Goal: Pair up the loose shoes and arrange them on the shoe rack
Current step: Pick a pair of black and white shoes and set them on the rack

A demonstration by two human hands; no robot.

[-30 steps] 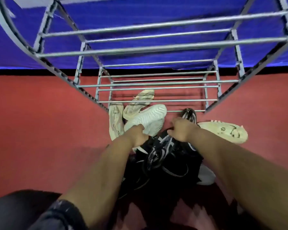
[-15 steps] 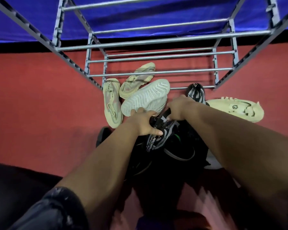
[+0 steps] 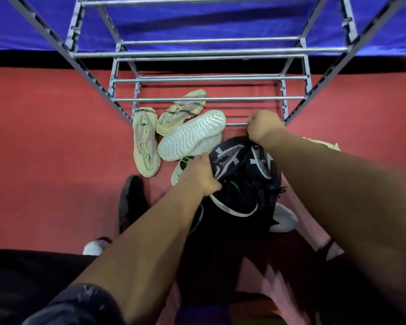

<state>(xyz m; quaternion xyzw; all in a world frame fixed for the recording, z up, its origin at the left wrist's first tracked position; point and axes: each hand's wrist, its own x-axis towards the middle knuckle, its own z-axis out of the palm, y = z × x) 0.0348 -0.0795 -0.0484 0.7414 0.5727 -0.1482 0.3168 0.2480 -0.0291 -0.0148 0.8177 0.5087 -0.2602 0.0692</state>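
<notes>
A grey metal shoe rack (image 3: pixel 209 52) stands ahead on the red floor, its bars bare. Below it lies a pile of loose shoes. My left hand (image 3: pixel 201 175) grips a black sneaker with white markings (image 3: pixel 230 160). My right hand (image 3: pixel 264 129) is closed on a matching black sneaker (image 3: pixel 261 163) right beside it, both lifted side by side over the pile. Two beige sandals (image 3: pixel 145 141) (image 3: pixel 181 112) and a white sneaker lying sole-up (image 3: pixel 192 134) rest at the left of the rack's foot.
A dark shoe (image 3: pixel 130 200) lies alone on the floor at left. A white-soled shoe (image 3: pixel 283 218) pokes out under the black pair, and a cream shoe (image 3: pixel 324 144) shows behind my right forearm. A blue cloth (image 3: pixel 197 22) hangs behind the rack.
Both hands have lifted the two black sneakers out of the pile and brought them side by side; my right hand has moved toward the rack's lowest bar. The view has tilted downward.
</notes>
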